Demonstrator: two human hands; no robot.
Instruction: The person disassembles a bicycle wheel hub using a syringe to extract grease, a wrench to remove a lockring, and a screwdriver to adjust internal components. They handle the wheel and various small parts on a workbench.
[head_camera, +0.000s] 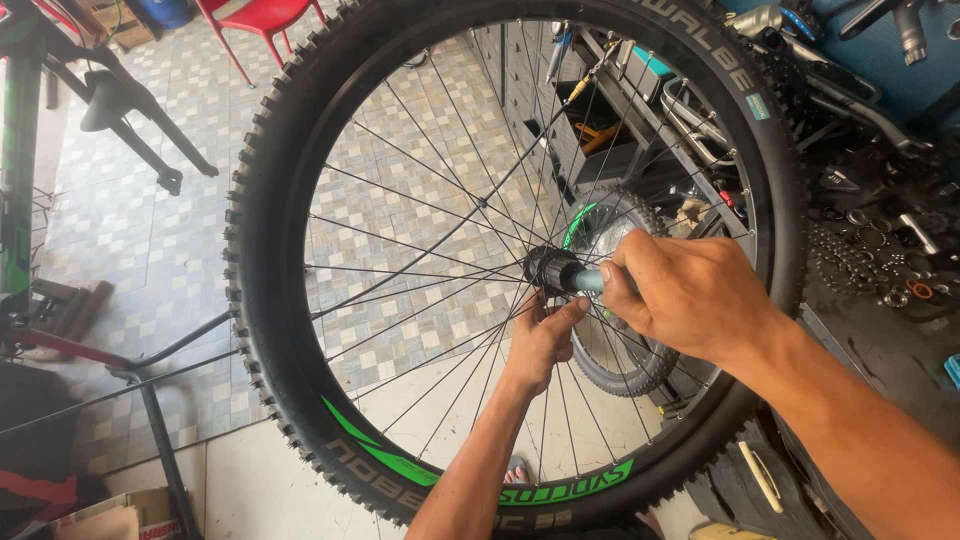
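Black wheel hub (550, 270) between both hands

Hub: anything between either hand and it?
Nothing visible. The right hand grips a bluish tool seated on the hub. The left hand reaches from behind the spokes, fingers just under the hub; whether they touch is unclear.

Bicycle wheel (290, 250) upright, black knobby tyre, green rim markings, thin spokes meeting a black hub (548, 270). Blue-grey tool (588, 280) seated against the hub.
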